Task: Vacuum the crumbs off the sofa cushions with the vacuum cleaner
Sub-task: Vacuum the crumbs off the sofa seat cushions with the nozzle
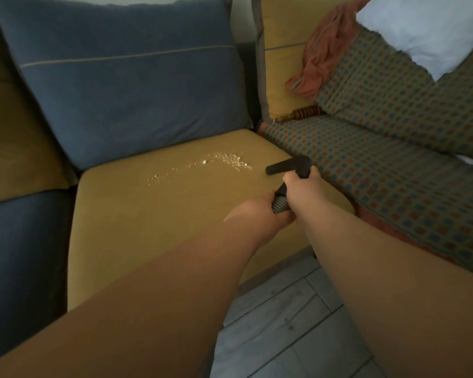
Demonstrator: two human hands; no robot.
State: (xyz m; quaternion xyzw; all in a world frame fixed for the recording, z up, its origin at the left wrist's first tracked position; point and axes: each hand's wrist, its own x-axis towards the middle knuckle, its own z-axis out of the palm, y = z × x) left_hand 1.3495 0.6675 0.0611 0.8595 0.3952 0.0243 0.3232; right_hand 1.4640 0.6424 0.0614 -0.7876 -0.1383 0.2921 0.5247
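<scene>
Pale crumbs lie scattered on the mustard seat cushion, thickest at the right end of the trail. The black vacuum nozzle hovers just right of the crumbs, its tip pointing left toward them. My right hand grips the black tube right behind the nozzle. My left hand holds the ribbed grey hose a little lower. The vacuum's body is out of view.
A big blue back cushion leans behind the seat. To the right lies a checked cushion, with an orange cloth and a white pillow above it. Grey plank floor shows below the seat's front edge.
</scene>
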